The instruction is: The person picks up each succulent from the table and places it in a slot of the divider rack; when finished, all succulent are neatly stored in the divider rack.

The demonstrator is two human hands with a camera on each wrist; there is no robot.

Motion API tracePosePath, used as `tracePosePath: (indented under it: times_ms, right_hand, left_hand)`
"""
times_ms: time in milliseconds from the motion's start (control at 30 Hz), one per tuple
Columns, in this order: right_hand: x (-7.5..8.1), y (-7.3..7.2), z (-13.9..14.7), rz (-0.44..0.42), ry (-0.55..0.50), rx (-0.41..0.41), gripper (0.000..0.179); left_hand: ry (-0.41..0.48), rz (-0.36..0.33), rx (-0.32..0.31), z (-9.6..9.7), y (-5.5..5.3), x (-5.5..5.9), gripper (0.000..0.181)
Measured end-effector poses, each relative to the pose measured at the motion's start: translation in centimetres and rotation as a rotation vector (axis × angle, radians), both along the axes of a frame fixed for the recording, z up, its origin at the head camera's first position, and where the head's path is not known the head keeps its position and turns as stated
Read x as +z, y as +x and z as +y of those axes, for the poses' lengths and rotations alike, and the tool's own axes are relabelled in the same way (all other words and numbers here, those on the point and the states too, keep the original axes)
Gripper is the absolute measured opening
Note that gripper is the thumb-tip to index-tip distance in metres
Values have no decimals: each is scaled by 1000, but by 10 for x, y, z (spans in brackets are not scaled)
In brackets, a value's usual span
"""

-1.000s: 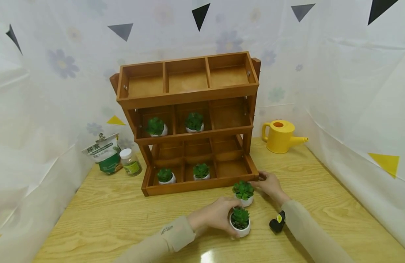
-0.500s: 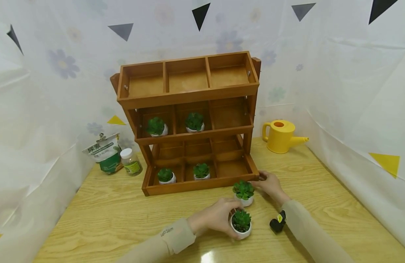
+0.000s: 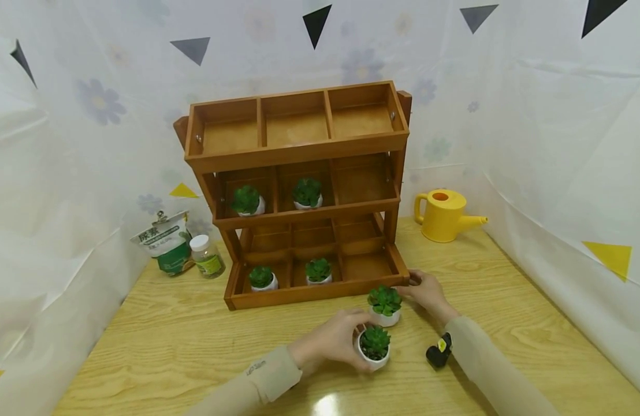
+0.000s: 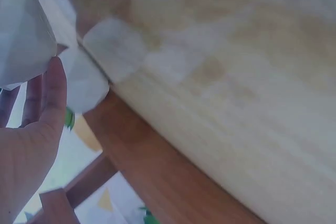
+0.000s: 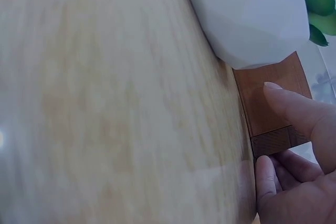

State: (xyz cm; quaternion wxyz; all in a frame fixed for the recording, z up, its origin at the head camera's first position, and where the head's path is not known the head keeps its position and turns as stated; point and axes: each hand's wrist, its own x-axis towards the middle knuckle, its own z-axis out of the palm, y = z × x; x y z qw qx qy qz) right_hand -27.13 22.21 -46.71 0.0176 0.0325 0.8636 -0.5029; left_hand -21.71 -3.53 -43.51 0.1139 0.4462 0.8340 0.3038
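Observation:
My left hand grips a small potted succulent in a white faceted pot, its top tilted toward me. In the left wrist view that white pot is raised off the wooden table. Right behind it, a second potted succulent stands on the table before the shelf's front right corner. My right hand holds that corner of the three-tier brown wooden shelf. In the right wrist view the thumb lies on the front board, with the other fingers round its end.
Two succulents sit in the left and middle compartments of the middle tier, two more likewise on the bottom tier. A yellow watering can stands at right. A green-white bag and a lidded jar are at left. White sheeting encloses the table.
My left hand, with the potted succulent, shifted slightly right at first, then left and a little toward the shelf. The right hand and the second succulent have stayed put.

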Motion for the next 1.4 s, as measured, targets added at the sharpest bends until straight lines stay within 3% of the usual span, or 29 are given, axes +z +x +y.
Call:
tracePosePath:
  times_ms: [133, 333, 433, 700, 1067, 1400]
  right_hand:
    - [1, 0, -1, -7, -1, 1, 65]
    - [2, 0, 0, -1, 6, -3, 64]
    - [1, 0, 0, 0, 6, -4, 62]
    - [0, -1, 2, -2, -3, 3, 64]
    - [-2, 0, 3, 2, -6, -3, 63]
    - [-1, -1, -1, 2, 7, -8, 63]
  left_hand:
    - [39, 3, 51, -7, -3, 8, 67]
    - [115, 186, 67, -16, -12, 19, 65]
    - [157, 228, 73, -21, -16, 26, 64]
    - [209, 213, 189, -27, -23, 38, 64]
    - [414, 230, 477, -9, -35, 28, 61]
    - [450, 176, 596, 15, -58, 20, 62]
